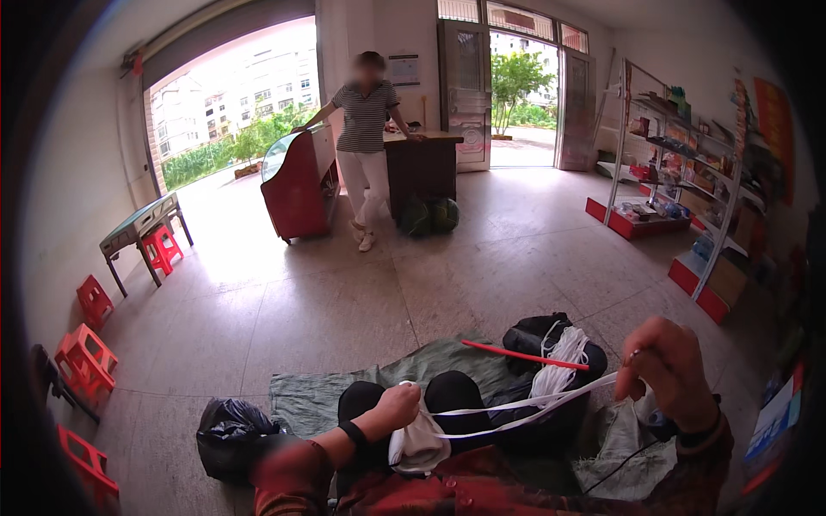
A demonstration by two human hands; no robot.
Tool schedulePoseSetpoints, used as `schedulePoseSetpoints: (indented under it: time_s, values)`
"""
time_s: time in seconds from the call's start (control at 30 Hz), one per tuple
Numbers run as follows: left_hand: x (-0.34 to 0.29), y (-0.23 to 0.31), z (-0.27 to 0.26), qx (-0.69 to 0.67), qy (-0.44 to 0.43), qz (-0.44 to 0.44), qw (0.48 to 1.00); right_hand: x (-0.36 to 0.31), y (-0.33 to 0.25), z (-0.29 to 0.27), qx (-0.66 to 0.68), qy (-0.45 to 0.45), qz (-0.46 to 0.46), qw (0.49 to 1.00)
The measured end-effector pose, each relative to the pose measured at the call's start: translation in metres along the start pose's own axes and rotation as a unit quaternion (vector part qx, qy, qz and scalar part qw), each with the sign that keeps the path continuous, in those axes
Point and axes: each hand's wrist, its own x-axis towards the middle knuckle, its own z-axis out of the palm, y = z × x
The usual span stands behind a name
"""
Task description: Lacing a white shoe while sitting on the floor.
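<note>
My left hand (397, 406) is closed at the top of a white cloth piece (419, 445) that lies over my lap. White flat cord (525, 410) stretches in two strands from this piece to my right hand (667, 365). That hand is raised at the right, its fingers pinched together on the cord. Behind the cord, a bundle of loose white cords (564, 357) rests on a black bag (538, 331). A thin red strip (525, 354) lies across the bundle's near side. My knees in dark trousers (456, 396) show between the hands.
A green woven sheet (314, 400) covers the floor by my legs, with a black plastic bag (232, 439) at left and a pale sack (624, 456) at right. Red stools (86, 357) line the left. A person (366, 120) stands by a counter; shelves (671, 163) stand right.
</note>
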Motion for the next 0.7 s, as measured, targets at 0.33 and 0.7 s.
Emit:
schedulePoseSetpoints:
  time_s: [0.33,0.7]
  values:
    - [0.017,-0.011,0.014,-0.135,-0.054,-0.081,0.986,0.003,0.005,0.016,-0.014,0.087,-0.030,0.996]
    - [0.027,-0.005,0.009,-0.035,-0.076,-0.169,0.982,0.008,-0.005,0.021,-0.197,0.105,-0.030,0.974]
